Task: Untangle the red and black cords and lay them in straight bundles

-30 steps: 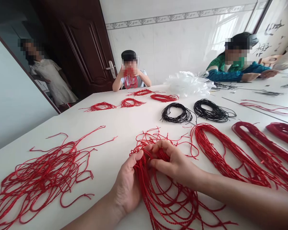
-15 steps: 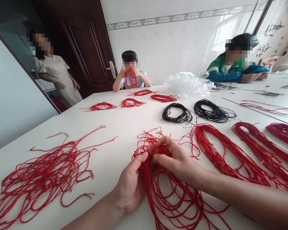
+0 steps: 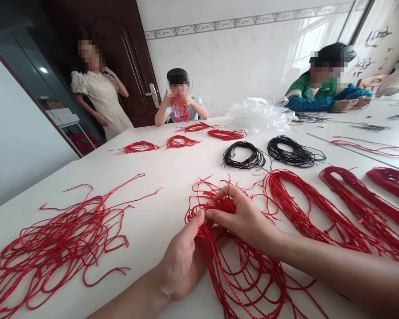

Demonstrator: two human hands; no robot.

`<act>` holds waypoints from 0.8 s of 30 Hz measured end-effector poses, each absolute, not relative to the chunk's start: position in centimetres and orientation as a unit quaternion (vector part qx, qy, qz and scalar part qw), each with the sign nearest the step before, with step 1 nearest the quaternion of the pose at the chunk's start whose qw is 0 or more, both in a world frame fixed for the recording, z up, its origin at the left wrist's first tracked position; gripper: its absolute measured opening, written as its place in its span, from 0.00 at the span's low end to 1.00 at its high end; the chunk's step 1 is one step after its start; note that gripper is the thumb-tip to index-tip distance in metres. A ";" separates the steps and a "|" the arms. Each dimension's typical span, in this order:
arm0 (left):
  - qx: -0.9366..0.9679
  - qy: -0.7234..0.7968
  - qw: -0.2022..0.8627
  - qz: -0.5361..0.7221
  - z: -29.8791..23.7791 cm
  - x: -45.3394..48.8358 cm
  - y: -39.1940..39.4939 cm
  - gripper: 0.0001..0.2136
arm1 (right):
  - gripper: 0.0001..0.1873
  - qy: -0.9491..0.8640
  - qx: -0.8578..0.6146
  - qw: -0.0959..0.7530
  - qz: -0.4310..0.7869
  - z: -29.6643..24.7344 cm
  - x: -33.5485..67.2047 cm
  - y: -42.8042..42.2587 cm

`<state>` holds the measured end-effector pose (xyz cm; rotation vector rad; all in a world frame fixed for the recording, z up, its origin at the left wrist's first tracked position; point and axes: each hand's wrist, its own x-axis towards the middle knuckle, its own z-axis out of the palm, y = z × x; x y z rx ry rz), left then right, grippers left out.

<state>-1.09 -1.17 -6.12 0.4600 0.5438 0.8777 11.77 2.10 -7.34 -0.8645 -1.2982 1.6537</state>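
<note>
A bundle of thin red braided cords hangs from my hands and spreads in loops over the white table. My left hand is closed round the cords, its thumb pressing on top of them. Close against it, my right hand has its fingers curled over the upper part of the same bundle, thumb near my left thumb. Loose cord ends stick out beyond my fingers. Some fingertips are hidden behind the cords. To the left lies a loose tangled heap of red cords, touched by neither hand.
Long red cord hanks lie at right. Farther back are two black cord coils, small red coils and clear plastic bags. Two people sit across the white table; another person stands by the door.
My right thumb has moved slightly left, closer to my left thumb, over the cords. The standing person has shifted right and raised one hand.
</note>
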 end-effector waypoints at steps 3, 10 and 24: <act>0.224 0.240 0.842 0.428 -6.0 -1.2 -1.1 0.15 | 0.10 -0.509 -0.327 0.415 0.680 -6.7 12.1 2.0; 0.234 0.254 0.828 0.441 -6.3 -1.1 -1.3 0.13 | 0.06 -0.551 -0.350 0.410 0.637 -6.0 12.7 1.6; 0.227 0.255 0.833 0.435 -6.3 -1.5 -0.9 0.12 | 0.11 -0.532 -0.338 0.380 0.677 -5.4 12.8 1.6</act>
